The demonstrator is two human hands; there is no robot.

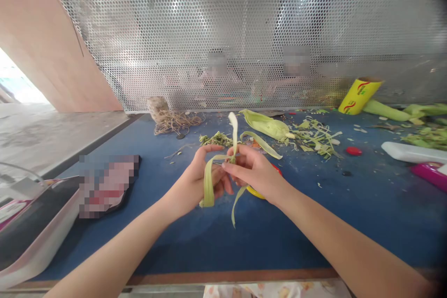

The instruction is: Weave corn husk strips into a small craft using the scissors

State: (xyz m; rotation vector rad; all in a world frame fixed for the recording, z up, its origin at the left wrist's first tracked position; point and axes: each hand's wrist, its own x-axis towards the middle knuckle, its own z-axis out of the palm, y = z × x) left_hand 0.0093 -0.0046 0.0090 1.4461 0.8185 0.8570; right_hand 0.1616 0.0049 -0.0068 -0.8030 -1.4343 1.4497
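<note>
My left hand [199, 179] and my right hand [253, 172] meet over the blue table [349, 214], both closed on a bunch of pale green corn husk strips [208, 181]. One strip stands up above my fingers, others hang down below them. A yellow and red object [256, 192] lies partly hidden under my right hand. An ear of corn in its husk [267, 125] lies just beyond my hands.
Husk scraps [316, 137] litter the table's far right, beside a yellow roll [359, 95], a red cap [354, 151], a white tray [414, 152] and a pink object [431, 174]. Twine [172, 121] lies at the back. A scale [31, 223] stands left. A perforated metal screen [244, 42] backs the table.
</note>
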